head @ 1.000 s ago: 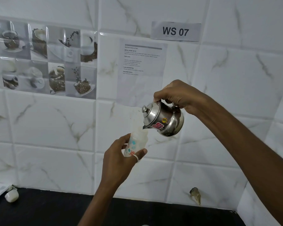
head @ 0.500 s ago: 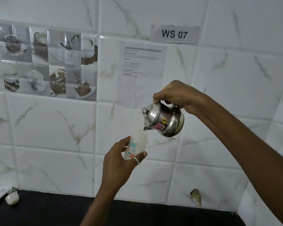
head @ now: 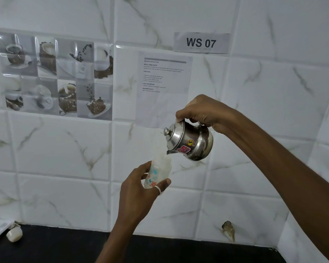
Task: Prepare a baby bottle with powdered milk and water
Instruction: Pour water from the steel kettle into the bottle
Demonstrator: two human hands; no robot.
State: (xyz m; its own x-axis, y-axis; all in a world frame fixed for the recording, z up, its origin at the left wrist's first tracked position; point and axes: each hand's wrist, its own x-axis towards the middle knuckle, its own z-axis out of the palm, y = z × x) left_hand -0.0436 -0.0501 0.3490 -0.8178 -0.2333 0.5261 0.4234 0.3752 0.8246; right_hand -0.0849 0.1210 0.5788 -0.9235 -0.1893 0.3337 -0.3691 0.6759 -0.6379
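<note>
1. Motion is barely showing over the last second: both hands are keeping their places in front of the tiled wall [head: 65,158], and the pot [head: 190,143] is staying at the same tilt over the bottle [head: 160,168]. I judge the water step is running on rather than ending. No stream is showing, so I cannot tell how full the bottle is getting.
2. Left hand [head: 139,188] is wrapping round the bottle's lower half and holding it upright in the air, well above the desk [head: 65,247].
3. Bottle is waiting open-mouthed just under the spout. Its contents are looking cloudy white, which suggests powder is already inside.
4. Pot, steel with stickers, is leaning spout-down to the left, its spout touching or just over the bottle's mouth; which, I cannot tell.
5. Right hand [head: 203,111] is gripping the pot's handle from above, fingers curling round it, forearm reaching in from the right.
</note>
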